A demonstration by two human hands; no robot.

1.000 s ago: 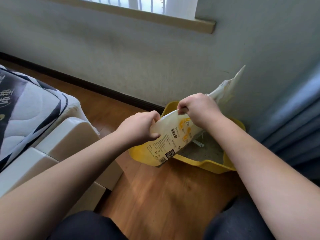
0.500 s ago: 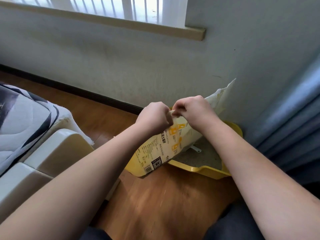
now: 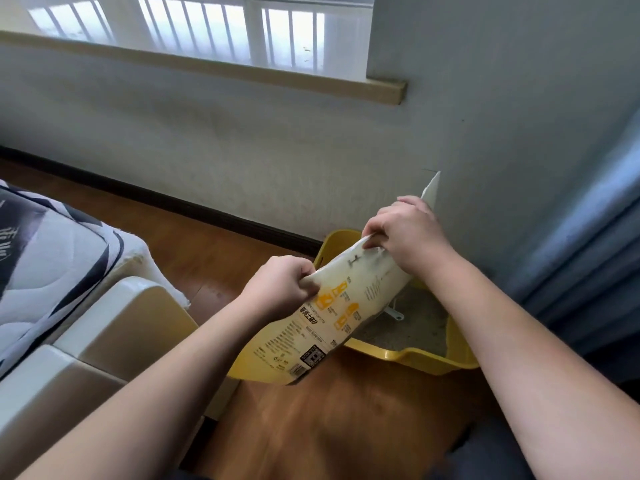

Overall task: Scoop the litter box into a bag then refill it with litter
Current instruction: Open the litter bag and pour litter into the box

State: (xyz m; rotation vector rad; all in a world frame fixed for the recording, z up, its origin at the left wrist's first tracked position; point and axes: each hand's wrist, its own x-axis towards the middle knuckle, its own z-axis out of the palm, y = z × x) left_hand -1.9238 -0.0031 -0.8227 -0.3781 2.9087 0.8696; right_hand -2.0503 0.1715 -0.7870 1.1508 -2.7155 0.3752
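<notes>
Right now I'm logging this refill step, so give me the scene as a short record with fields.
left hand: grips the near edge of the litter bag
right hand: pinches the bag's upper edge near its torn top
litter bag: held tilted over the litter box, printed side up
litter box: yellow, on the wood floor in the wall corner, grey litter inside
scoop: white handle shows in the litter
pouring: no litter seen falling
</notes>
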